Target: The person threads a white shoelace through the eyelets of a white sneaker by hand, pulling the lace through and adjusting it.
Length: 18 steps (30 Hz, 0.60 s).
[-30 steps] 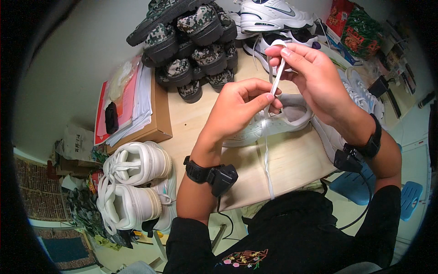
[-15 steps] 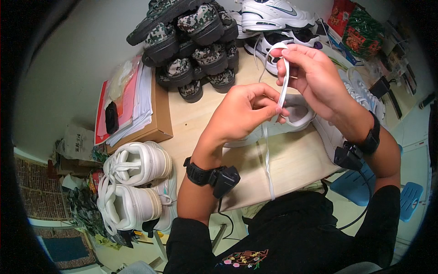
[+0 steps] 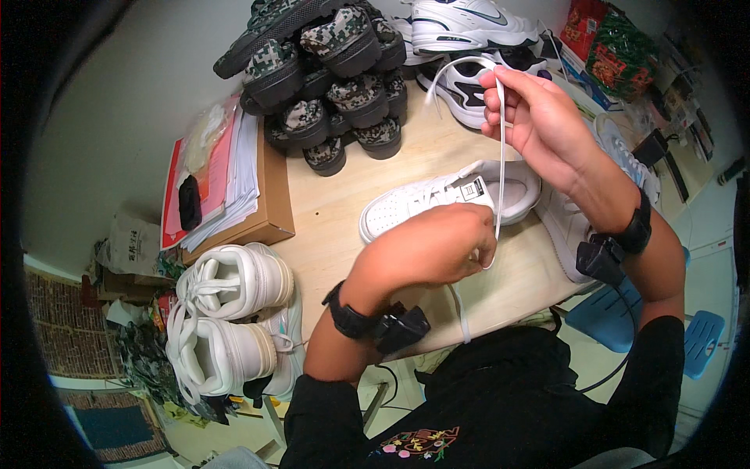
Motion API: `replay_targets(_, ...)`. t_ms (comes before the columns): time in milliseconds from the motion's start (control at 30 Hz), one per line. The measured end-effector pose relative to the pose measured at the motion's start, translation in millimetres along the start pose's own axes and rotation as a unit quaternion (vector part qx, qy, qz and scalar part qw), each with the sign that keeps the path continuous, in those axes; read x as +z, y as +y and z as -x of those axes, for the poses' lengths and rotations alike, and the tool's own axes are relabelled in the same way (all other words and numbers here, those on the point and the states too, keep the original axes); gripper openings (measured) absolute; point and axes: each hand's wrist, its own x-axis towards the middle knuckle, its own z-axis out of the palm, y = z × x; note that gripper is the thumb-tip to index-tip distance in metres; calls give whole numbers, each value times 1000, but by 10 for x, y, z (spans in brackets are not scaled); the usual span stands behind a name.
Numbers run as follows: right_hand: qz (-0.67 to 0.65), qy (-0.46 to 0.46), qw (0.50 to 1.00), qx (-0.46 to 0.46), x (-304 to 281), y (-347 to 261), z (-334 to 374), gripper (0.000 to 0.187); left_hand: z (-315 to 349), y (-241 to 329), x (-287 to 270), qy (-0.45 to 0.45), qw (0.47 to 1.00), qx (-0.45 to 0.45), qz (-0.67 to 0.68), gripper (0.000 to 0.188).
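You seem to be at the step of running the white lace [image 3: 501, 141] between your hands: your right hand [image 3: 539, 125] pinches it up high, while your left hand [image 3: 437, 246] is curled at its lower part, fingertips too hidden to tell the grip. The next move likely calls for keeping it untwisted. The white shoe [image 3: 426, 195] lies behind your left hand, back from the surface's [image 3: 328, 207] near edge, toe leftward, long axis roughly along that edge.
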Motion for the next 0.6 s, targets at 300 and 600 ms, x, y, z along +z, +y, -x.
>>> replay_targets(300,25,-33,997,-69,26,-132,94,22,77,-1,-72,-79,990,-60,99,32)
replay_targets(600,72,-69,993,-69,213,-126,272,24,139,-16,-131,110,990,24,88,20)
